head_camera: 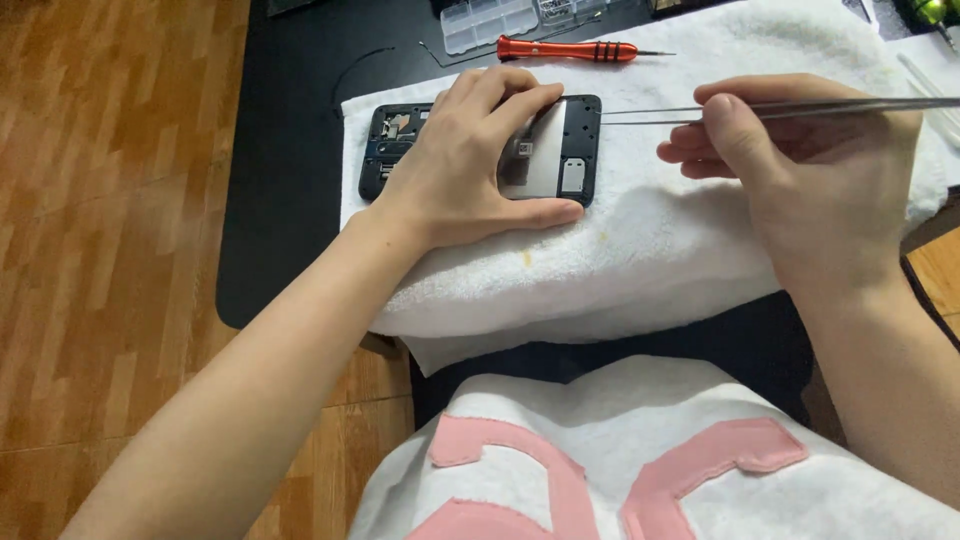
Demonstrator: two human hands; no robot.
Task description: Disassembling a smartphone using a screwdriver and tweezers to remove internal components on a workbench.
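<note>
Already the right hand (800,170) pinches a pair of thin metal tweezers (700,110) closed between thumb and fingers, the tips pointing at the edge of the opened phone (570,150), which the left hand (470,160) presses flat on the white towel (650,250). The back cover is off and inner parts are bare, so I judge the disassembly is partly done. An orange screwdriver (565,49) lies behind. The palm hides the phone's middle, and whether the tips hold something is too small to see.

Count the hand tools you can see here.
2: an orange screwdriver lies above the opened phone; metal tweezers are in the right hand. Others may be out of frame.
</note>
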